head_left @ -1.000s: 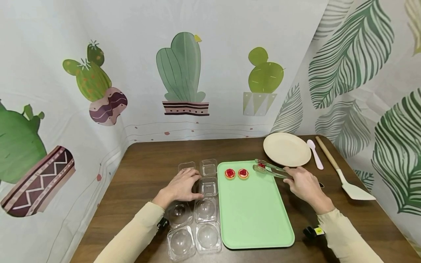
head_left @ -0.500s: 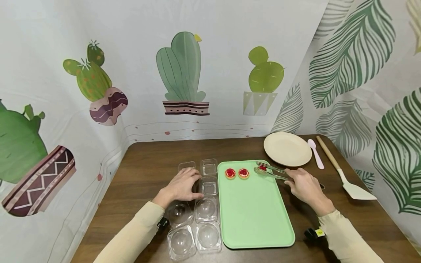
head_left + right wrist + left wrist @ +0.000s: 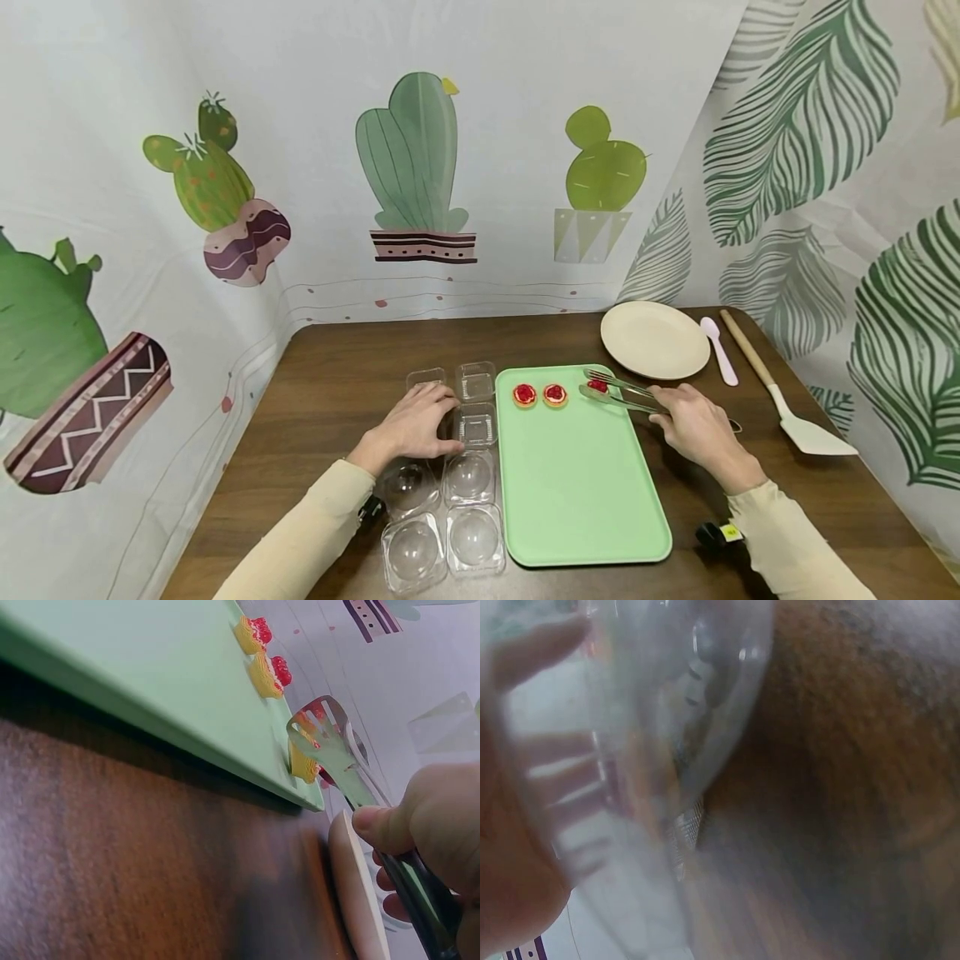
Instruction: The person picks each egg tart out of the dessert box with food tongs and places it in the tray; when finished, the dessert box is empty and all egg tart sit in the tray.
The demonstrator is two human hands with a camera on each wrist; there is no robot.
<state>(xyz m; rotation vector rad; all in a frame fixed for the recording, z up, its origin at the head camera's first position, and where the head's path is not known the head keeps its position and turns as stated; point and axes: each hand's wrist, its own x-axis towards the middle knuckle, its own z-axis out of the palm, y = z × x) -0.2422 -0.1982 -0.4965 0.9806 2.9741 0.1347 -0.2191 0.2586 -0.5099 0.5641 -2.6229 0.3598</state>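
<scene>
My right hand [image 3: 693,425] grips a pair of metal serving tongs [image 3: 626,406]. The tongs' two arms stand on either side of a small tart [image 3: 597,386] with a red topping, at the far right corner of the green tray [image 3: 573,483]. In the right wrist view the slotted end partly covers this tart [image 3: 303,757]. Two similar tarts, a left one [image 3: 524,396] and a right one [image 3: 555,395], sit along the tray's far edge. My left hand [image 3: 416,423] rests among clear plastic containers [image 3: 477,427], fingers spread and slightly bent; its contact underneath is hidden.
Domed container lids [image 3: 474,537] lie toward the near side, left of the tray. Behind and right of the tray are a cream plate [image 3: 654,340], a pink spoon [image 3: 720,353] and a wooden-handled spatula [image 3: 810,436]. A printed cloth hangs behind the table [image 3: 352,358].
The tongs have shifted slightly right, and the gap between their ends is wider. More of the third tart shows between them. My left hand has stayed put.
</scene>
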